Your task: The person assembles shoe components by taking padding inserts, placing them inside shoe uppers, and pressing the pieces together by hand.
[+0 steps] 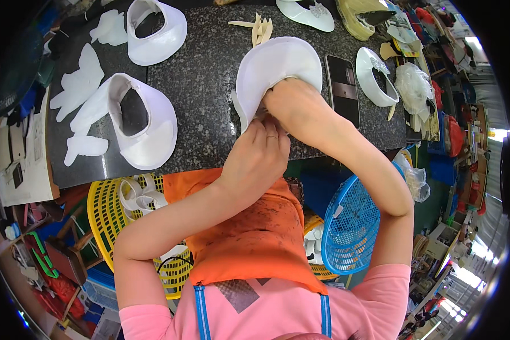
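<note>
Loose uppers (161,124): two lay on the table (195,113).
Left hand (258,156): fingers curled at the near edge of the upper (277,59); tips were hidden, so I couldn't tell their grip.
Upper: was over the table, toe and long axis pointing away from me.
Right hand (300,107): reached inside, fingers hidden; clenched or loose, I couldn't tell.
Phone (343,90): lay just right.

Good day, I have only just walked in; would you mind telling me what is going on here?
A person in an orange apron is handling a curved white piece shaped like a shoe upper. The right hand reaches into its opening, and the left hand is at its near edge; the fingertips are hidden. Two similar white pieces rest to the left on the dark speckled stone table.
</note>
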Motion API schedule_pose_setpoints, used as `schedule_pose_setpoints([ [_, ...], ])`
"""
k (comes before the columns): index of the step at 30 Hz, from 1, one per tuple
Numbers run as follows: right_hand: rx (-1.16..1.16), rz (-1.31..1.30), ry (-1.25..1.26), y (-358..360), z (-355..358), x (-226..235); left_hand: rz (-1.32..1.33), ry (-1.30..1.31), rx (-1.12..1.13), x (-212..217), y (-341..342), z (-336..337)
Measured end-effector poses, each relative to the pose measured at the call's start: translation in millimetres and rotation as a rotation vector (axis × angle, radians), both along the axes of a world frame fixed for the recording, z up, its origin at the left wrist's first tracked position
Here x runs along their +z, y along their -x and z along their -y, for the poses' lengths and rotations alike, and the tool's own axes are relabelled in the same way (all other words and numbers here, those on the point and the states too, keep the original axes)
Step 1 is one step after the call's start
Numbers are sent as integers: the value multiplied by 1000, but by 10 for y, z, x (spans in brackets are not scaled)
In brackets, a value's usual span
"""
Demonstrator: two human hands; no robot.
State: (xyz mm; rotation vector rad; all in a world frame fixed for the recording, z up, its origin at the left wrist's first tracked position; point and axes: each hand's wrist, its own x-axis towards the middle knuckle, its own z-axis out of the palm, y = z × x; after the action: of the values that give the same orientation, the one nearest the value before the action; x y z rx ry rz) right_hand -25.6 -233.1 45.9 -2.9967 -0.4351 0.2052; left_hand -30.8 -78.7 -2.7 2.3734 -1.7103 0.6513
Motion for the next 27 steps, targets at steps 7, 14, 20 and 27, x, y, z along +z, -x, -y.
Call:
schedule_pose_setpoints([
  [7, -150, -81, -186, 24, -6, 50, -104, 5, 1, -26, 22, 8],
  [14, -143, 275, -314, 487, -17, -198, -101, -34, 29, -83, 25, -6],
  [20, -206, 232, -386, 515, -31, -238, -45, -17, -53, -107, -57, -99],
  [27, -124, 264, -336, 540, -42, -256, -39, -31, -53, -77, -75, -120],
])
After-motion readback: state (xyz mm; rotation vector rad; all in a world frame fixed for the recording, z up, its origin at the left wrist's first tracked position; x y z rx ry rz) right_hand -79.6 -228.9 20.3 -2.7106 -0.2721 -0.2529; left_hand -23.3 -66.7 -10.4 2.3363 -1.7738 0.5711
